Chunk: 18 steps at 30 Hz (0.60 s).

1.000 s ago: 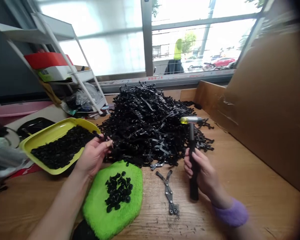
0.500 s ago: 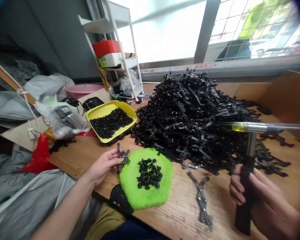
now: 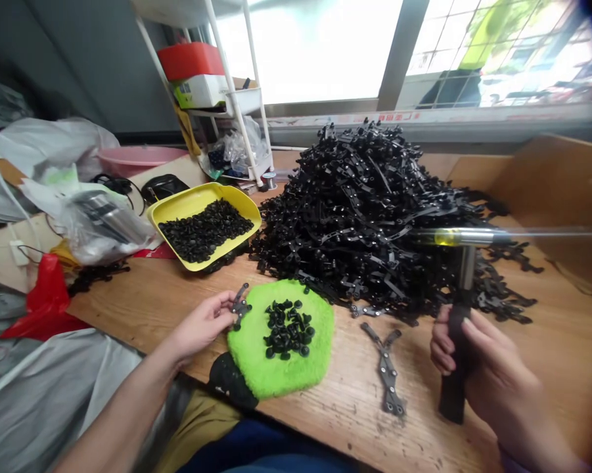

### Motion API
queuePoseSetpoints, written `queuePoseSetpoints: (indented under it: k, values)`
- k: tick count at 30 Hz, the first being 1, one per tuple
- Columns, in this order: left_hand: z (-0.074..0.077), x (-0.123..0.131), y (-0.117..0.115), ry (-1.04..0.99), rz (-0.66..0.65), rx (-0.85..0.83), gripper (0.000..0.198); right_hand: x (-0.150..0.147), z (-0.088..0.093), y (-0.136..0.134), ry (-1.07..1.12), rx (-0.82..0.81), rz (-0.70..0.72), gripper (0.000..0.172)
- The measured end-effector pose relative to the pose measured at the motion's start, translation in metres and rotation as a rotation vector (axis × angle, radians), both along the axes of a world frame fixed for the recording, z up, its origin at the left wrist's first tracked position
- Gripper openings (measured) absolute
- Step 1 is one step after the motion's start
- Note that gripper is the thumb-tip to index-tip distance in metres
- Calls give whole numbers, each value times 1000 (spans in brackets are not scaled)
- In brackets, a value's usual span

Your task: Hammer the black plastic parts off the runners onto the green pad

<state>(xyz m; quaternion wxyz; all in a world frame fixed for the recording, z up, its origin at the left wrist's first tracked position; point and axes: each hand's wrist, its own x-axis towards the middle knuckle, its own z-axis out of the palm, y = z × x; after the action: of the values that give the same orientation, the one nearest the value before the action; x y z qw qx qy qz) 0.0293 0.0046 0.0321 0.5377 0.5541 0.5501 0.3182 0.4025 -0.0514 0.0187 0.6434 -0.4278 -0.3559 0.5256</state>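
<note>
My right hand (image 3: 478, 368) is closed round the black grip of a hammer (image 3: 466, 269), held upright above the table. Its metal head lies crosswise with a yellow section, partly lost in glare. Between the thumb and fingers of my left hand (image 3: 204, 325) is a small black riveted linkage (image 3: 240, 307), at the left edge of a green fuzzy pad (image 3: 249, 368). Several black round-headed pieces (image 3: 288, 332) sit on the pad. Another longer grey linkage (image 3: 388, 374), forked at the far end, lies on the wooden table between the pad and my right hand.
A large heap of black linkages (image 3: 359, 210) rises at the back of the table. To its left stands a yellow tray (image 3: 251, 203) full of small black pieces. A white shelf rack (image 3: 241, 125), a bagged metal flask (image 3: 108, 220) and a cardboard sheet (image 3: 562, 190) are around it.
The view has shifted, so most things sit further left and a little higher. The linkage in my left hand has turned and tilted. My right hand keeps hold of the hammer.
</note>
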Motion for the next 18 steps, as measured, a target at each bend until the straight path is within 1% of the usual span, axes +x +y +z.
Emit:
queuePoseSetpoints:
  k: [2, 4, 6, 8, 10, 13, 16, 18]
  values:
    - [1, 5, 1, -27, 88, -22, 22, -3, 2, 0, -4, -7, 5, 12]
    - [3, 9, 1, -102, 154, -22, 23, -4, 3, 0, 2, -13, 22, 11]
    - [7, 16, 1, -182, 171, 12, 26, -4, 4, 0, 3, -14, 36, 11]
    - [8, 25, 2, -199, 151, 31, 32, -4, 3, 0, -10, -8, 44, 11]
    - [5, 35, 5, -145, 102, 54, 36, -3, 1, -1, -27, -4, 53, 11]
    - [-8, 45, 14, 6, 51, 169, 34, -3, -2, -1, -52, 0, 63, 11]
    - [-19, 41, 21, 126, 115, 268, 27, -4, -3, -1, -78, 9, 54, 13]
    - [-21, 33, 22, 120, 164, 258, 26, -5, -3, -2, -83, 9, 47, 14]
